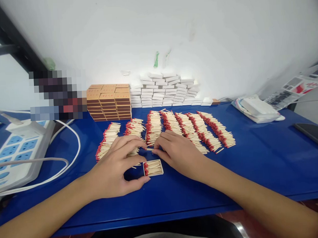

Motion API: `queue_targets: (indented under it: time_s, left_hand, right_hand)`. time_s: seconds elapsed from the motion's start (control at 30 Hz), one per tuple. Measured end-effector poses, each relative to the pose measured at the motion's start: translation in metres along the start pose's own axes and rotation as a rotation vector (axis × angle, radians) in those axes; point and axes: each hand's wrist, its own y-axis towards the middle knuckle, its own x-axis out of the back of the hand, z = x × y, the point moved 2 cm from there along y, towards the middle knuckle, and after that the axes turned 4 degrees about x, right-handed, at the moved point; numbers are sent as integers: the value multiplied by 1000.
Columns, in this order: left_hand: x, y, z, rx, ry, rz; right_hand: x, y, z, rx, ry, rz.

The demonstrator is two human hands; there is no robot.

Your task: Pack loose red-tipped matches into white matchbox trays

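A small white matchbox tray (157, 174) lies on the blue table, partly filled with red-tipped matches (152, 167). My left hand (116, 166) spans its left end, with thumb and index fingertip at opposite corners. The other left fingers reach past the tray to the head end of a match (149, 149). Thumb and fingers of my right hand (177, 151) are closed at that match's other end, just above the tray. Several rows of loose matches (154, 124) spread out behind both hands, and part of them is hidden by my fingers.
Brown matchboxes (109, 102) are stacked against the wall, beside piled white trays (165, 92). A white power strip (20, 153) with looping cables stands at left. To the right lie a plastic packet (257, 109) and a dark phone-like object (312, 133).
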Motion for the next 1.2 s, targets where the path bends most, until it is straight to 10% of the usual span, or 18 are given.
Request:
queue_targets:
  time_s: [1.2]
  left_hand:
    - [0, 0, 3, 12, 16, -5]
  right_hand:
    - [-4, 2, -2, 54, -54, 76]
